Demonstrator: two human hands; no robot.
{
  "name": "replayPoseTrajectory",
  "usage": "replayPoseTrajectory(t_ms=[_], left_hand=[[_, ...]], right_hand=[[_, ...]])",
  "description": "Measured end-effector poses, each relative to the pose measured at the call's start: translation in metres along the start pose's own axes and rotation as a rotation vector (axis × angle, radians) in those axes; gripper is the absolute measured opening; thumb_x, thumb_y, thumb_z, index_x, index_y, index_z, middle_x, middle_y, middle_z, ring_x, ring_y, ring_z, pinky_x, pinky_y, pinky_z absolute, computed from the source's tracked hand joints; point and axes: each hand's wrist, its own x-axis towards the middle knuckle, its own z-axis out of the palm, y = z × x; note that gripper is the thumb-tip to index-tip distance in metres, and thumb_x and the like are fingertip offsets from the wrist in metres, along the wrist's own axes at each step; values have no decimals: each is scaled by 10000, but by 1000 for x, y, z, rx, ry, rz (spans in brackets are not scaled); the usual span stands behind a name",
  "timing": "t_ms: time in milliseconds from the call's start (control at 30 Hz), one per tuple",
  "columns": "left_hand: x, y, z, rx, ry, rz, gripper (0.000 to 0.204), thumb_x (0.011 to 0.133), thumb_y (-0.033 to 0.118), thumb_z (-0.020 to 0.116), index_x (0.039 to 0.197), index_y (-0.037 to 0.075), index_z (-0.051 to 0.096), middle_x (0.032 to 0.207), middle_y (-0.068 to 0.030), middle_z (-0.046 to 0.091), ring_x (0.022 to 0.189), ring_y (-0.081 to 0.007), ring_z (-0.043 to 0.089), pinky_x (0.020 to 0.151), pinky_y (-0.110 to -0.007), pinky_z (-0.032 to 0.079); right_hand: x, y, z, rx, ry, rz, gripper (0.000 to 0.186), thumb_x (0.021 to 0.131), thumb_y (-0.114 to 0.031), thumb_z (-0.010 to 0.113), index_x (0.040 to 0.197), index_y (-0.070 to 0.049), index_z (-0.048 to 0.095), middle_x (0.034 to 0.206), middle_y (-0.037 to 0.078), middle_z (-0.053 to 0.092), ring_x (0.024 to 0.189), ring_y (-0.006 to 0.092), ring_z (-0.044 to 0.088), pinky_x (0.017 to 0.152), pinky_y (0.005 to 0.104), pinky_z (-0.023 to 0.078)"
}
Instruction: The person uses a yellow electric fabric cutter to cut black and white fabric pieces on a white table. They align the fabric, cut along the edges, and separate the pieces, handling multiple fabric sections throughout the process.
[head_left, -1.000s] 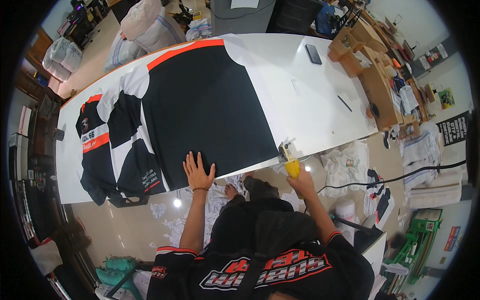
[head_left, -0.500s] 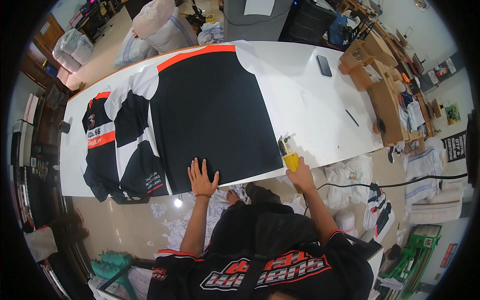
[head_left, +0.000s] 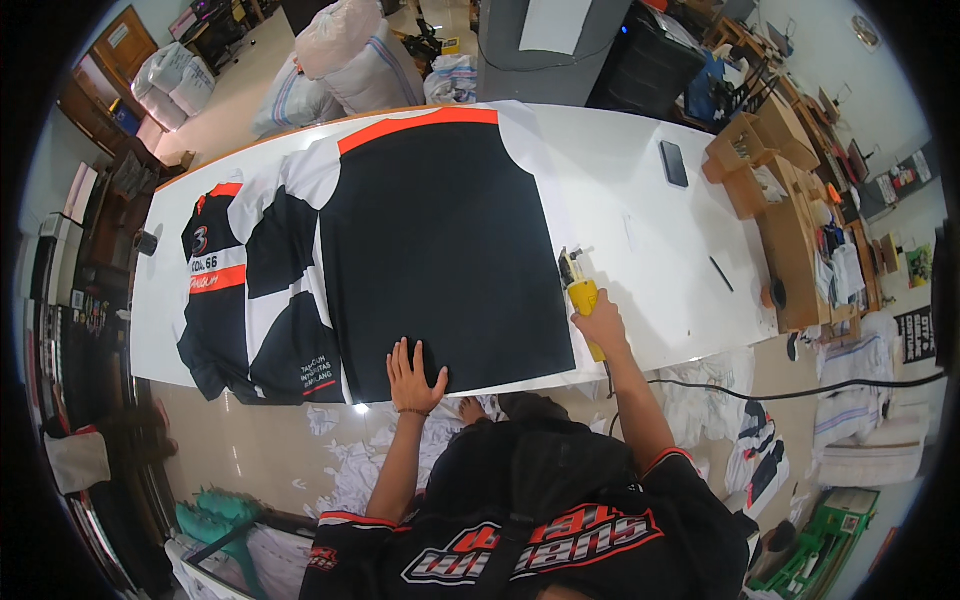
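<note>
The bench [head_left: 640, 215] ran across the middle of the frame; a large fabric panel [head_left: 440, 250] lay at its centre, with cut jersey pieces [head_left: 250, 300] to its left; the left hand [head_left: 413, 377] rested on the panel's lower edge; the right hand [head_left: 601, 325] sat just right of the panel, around a cutting tool [head_left: 578, 292]; a phone [head_left: 674, 163] lay upper right, a pen [head_left: 721, 273] below it.
</note>
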Motion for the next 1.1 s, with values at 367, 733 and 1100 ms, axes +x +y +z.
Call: replayPoseTrajectory(t_ms=[367, 733, 1100], left_hand=[[1, -1, -1, -9, 10, -13, 751, 844, 457, 685, 1444, 49, 493, 1522, -253, 405, 1434, -420, 365, 1199, -556, 264], [0, -1, -2, -24, -49, -60, 790, 827, 445, 699, 1469, 55, 454, 1549, -241, 369, 1454, -413, 332, 1213, -559, 233], [5, 2, -5, -3, -30, -65, 752, 831, 474, 682, 1428, 52, 507, 1496, -239, 440, 1416, -407, 391, 1196, -558, 266]], right_hand=[[79, -44, -9, -24, 24, -33, 658, 749, -363, 760, 1248, -55, 460, 1113, 242, 681, 1039, 434, 681, 883, 522, 559], [138, -78, -18, -5, 37, -93, 700, 734, -386, 769, 1252, -4, 494, 1128, 283, 681, 1066, 452, 673, 914, 510, 550], [199, -118, -30, -20, 38, -110, 675, 730, -358, 759, 1256, -33, 488, 1163, 236, 676, 1095, 413, 672, 923, 503, 558]])
